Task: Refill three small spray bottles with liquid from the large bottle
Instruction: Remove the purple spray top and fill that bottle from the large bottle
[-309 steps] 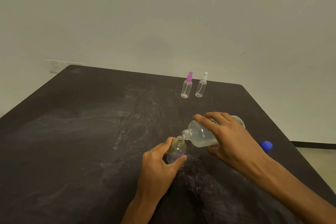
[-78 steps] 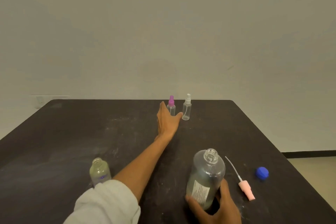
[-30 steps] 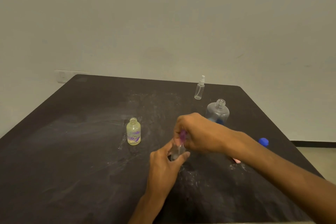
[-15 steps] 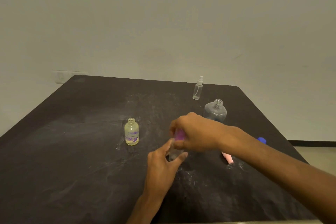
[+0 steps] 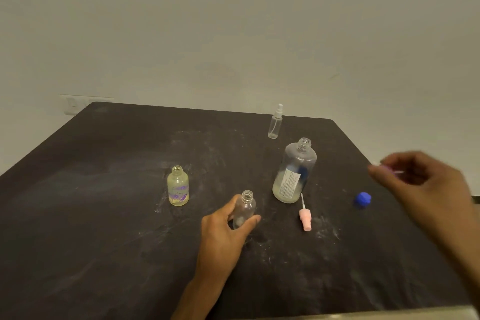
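Left hand (image 5: 223, 231) grips the small uncapped clear plastic bottle (image 5: 245, 209); it should be kept upright and steadied while the pink-purple spray top (image 5: 389, 170), pinched in the right hand (image 5: 426, 184), is set aside.

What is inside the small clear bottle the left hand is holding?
The small clear bottle looks empty, neck open, no sprayer. The left hand covers its lower left side, so liquid at the bottom cannot be excluded.

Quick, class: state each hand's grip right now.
Left hand: grips the small open bottle upright on the table.
Right hand: pinches a blurred pinkish spray top.
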